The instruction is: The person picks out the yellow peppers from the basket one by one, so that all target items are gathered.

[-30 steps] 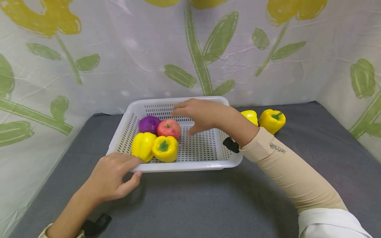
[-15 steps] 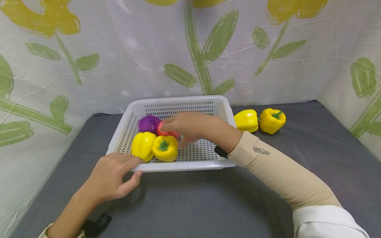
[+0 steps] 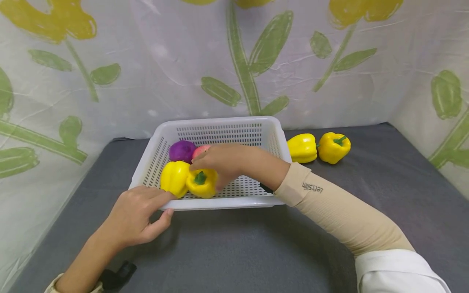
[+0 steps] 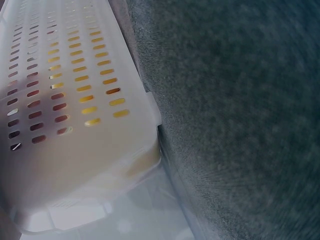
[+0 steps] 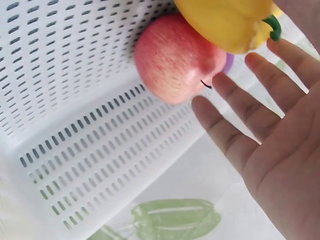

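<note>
A white perforated plastic basket [image 3: 227, 202] stands on the table and holds two yellow bell peppers [image 3: 174, 178], a red apple [image 3: 200, 151] and a round purple fruit or vegetable [image 3: 182, 151]. My left hand [image 3: 137, 215] grips its front left corner, fingers over the rim and thumb outside. Above the front pepper [image 3: 200, 182], my right hand [image 3: 229, 162] reaches in with fingers spread, partly covering the apple. The right wrist view shows the straight fingers [image 5: 240, 102] close to the apple [image 5: 175, 59] and a yellow pepper [image 5: 225, 22]; contact is unclear.
Two more yellow bell peppers [image 3: 302, 148] lie on the grey tablecloth [image 3: 234, 248], just right of the basket. Behind the table hangs a pale curtain [image 3: 165, 61] printed with flowers. In the left wrist view, the basket's side wall [image 4: 65, 100] fills the left.
My right hand has moved left and down into the basket, passing over the apple to the front yellow pepper. The left hand has stayed on the rim.
</note>
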The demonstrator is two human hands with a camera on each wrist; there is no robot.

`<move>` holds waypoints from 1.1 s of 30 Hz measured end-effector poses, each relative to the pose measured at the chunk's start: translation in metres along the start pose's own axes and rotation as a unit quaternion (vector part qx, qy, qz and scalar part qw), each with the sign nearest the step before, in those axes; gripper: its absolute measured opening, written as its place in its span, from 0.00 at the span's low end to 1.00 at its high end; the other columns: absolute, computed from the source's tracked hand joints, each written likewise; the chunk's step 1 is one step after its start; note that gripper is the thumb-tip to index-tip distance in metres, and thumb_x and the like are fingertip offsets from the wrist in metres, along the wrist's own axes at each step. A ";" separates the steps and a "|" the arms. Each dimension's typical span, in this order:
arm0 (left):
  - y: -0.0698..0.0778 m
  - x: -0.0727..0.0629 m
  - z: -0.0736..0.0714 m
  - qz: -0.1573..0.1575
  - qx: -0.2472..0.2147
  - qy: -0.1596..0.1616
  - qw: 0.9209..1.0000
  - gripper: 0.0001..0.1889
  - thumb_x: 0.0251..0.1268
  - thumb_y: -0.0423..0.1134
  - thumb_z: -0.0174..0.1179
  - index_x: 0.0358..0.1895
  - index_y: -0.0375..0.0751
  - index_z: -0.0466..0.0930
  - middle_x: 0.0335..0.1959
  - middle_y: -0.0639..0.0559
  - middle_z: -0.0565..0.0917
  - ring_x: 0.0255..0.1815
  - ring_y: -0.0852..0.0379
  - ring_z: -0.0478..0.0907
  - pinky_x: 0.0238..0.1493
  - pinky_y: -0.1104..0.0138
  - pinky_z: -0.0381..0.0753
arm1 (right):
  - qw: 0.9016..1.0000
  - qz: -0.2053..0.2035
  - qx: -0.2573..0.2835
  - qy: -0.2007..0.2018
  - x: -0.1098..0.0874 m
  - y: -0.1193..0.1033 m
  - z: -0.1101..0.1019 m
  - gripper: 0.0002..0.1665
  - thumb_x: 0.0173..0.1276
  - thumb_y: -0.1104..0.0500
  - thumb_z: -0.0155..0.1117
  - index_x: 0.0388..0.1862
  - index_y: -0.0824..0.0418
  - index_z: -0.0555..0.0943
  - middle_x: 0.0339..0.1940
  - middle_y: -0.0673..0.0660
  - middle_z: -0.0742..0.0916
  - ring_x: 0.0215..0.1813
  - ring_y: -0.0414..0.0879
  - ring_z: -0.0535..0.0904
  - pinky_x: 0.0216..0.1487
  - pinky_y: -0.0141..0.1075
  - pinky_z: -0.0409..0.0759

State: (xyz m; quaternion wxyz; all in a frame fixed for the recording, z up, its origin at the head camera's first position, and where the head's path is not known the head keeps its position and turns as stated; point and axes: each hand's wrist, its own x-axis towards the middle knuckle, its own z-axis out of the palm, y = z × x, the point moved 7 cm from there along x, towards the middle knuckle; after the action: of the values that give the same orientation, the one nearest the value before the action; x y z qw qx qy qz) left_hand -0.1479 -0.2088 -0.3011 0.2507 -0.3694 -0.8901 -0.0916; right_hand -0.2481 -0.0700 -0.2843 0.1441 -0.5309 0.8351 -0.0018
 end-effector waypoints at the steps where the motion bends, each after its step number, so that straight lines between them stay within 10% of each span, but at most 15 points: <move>1: 0.000 0.000 0.000 0.002 0.000 0.002 1.000 0.11 0.53 0.45 0.55 0.35 0.49 0.84 0.26 0.62 0.82 0.24 0.59 0.78 0.27 0.59 0.78 | 1.000 0.002 0.001 -0.004 0.000 0.000 0.001 0.49 0.54 0.51 0.80 0.75 0.48 0.70 0.68 0.46 0.77 0.66 0.44 0.70 0.67 0.41 0.70; 16: 0.000 0.001 0.000 -0.006 0.005 -0.002 1.000 0.10 0.53 0.46 0.56 0.35 0.50 0.83 0.24 0.64 0.79 0.23 0.61 0.76 0.26 0.61 0.76 | 0.999 -0.028 0.027 -0.003 0.002 -0.006 0.002 0.37 0.55 0.50 0.79 0.64 0.51 0.75 0.53 0.45 0.80 0.52 0.41 0.73 0.58 0.33 0.74; 33: 0.001 0.001 0.000 -0.002 0.006 0.000 1.000 0.11 0.52 0.46 0.55 0.36 0.50 0.84 0.26 0.62 0.82 0.26 0.60 0.79 0.28 0.58 0.78 | 0.984 0.105 0.008 -0.140 -0.012 0.027 0.026 0.36 0.53 0.50 0.80 0.59 0.45 0.72 0.47 0.50 0.77 0.50 0.45 0.73 0.48 0.35 0.75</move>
State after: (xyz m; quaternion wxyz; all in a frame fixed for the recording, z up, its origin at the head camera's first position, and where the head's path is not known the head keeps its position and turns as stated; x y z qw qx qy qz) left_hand -0.1479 -0.2080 -0.3008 0.2525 -0.3660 -0.8915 -0.0865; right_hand -0.2613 -0.0433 -0.3106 0.2635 -0.4339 0.8577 0.0815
